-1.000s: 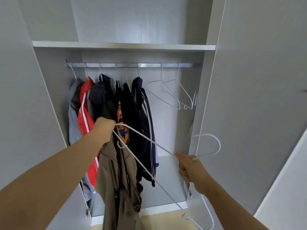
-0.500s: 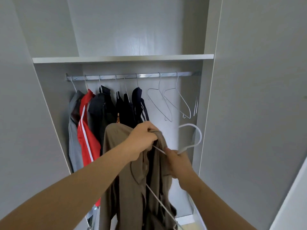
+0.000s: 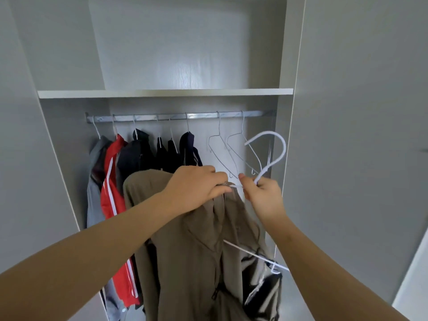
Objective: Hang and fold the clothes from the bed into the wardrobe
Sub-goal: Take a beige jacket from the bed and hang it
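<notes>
Shirt (image 3: 185, 239) is up at centre frame now, raised from low down toward the rail (image 3: 162, 117). My left hand (image 3: 196, 184) clutches its collar over the hanger (image 3: 284, 148). My right hand (image 3: 261, 195) pinches the wire under the hook, right of centre. Hooking on comes next, I reckon.

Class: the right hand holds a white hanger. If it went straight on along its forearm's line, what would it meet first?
Most likely the empty wire hangers on the rail, just beyond the right hand; depth is unclear, and the left hand lies close by.
</notes>
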Tool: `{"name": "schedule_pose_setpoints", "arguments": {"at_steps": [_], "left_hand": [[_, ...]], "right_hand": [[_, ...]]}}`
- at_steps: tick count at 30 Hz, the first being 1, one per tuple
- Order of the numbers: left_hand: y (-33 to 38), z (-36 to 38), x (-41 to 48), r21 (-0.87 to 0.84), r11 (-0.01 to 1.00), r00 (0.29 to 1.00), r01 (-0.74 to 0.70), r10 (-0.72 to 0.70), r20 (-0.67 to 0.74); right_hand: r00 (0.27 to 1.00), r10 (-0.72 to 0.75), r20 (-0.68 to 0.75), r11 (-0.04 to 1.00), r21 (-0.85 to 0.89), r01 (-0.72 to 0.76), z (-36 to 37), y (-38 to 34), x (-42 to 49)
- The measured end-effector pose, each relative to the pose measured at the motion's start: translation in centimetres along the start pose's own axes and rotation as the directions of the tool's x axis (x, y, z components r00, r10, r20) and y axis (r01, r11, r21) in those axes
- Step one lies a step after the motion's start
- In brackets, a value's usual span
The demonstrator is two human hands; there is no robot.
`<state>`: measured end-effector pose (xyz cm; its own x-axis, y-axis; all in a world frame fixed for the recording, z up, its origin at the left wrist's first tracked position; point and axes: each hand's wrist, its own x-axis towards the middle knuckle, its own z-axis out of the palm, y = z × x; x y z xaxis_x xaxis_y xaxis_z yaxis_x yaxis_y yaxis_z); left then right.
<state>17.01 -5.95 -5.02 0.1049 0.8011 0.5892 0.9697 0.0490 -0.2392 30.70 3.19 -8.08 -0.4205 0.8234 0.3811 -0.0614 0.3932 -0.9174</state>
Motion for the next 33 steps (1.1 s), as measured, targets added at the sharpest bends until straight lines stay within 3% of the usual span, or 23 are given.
{"name": "schedule_pose_setpoints", "arguments": {"at_steps": [4,7,10,13,17,19,21,24,27,29,31,33], "left_hand": [[-0.5,-0.4,0.9,-0.088,0.983,0.985,0.162,-0.167,-0.051],[-1.4,-1.5,1.5,-0.117,0.966,0.959,0.230,-0.245,-0.139],[-2.6,-3.1,1.8,-0.150,0.949,0.930,0.279,-0.306,-0.202],[-4.0,-4.6,1.9,-0.191,0.933,0.903,0.306,-0.348,-0.253],[-5.2,-6.5,1.8,-0.240,0.912,0.866,0.332,-0.396,-0.306],[-5.8,-7.3,1.6,-0.251,0.908,0.859,0.334,-0.403,-0.315],[-6.4,-7.9,1.5,-0.250,0.901,0.842,0.355,-0.424,-0.333],[-7.1,-8.5,1.2,-0.276,0.873,0.798,0.401,-0.481,-0.363],[-7.8,-8.6,0.8,-0.298,0.850,0.781,0.435,-0.521,-0.345],[-8.0,-8.6,0.6,-0.315,0.843,0.785,0.436,-0.527,-0.326],[-8.1,-8.7,0.5,-0.319,0.843,0.790,0.433,-0.526,-0.316],[-8.3,-8.7,0.3,-0.321,0.841,0.794,0.435,-0.527,-0.304]], "right_hand": [[0.931,-0.254,-0.262,0.962,-0.171,0.214,-0.6,0.1,-0.2],[0.864,-0.308,-0.399,0.945,-0.237,0.227,-1.0,1.4,-0.7],[0.817,-0.388,-0.427,0.903,-0.352,0.245,-1.3,2.8,-1.1],[0.873,-0.280,-0.399,0.902,-0.419,0.098,-1.3,3.9,-0.7],[0.889,0.076,-0.452,0.856,-0.428,-0.291,-1.6,5.4,-0.1],[0.875,0.206,-0.438,0.829,-0.397,-0.394,-1.4,5.9,-0.1],[0.867,0.261,-0.426,0.851,-0.323,-0.415,-1.2,6.2,-0.3],[0.912,0.250,-0.325,0.925,-0.198,-0.324,-1.3,7.3,-0.2],[0.933,0.317,-0.172,0.943,0.162,-0.291,-1.1,7.1,0.0],[0.897,0.427,-0.114,0.825,0.456,-0.334,-0.6,6.4,0.6],[0.837,0.547,-0.036,0.630,0.676,-0.383,-0.5,5.8,1.7],[0.802,0.595,0.051,0.546,0.706,-0.450,-0.6,5.8,2.5]]}}
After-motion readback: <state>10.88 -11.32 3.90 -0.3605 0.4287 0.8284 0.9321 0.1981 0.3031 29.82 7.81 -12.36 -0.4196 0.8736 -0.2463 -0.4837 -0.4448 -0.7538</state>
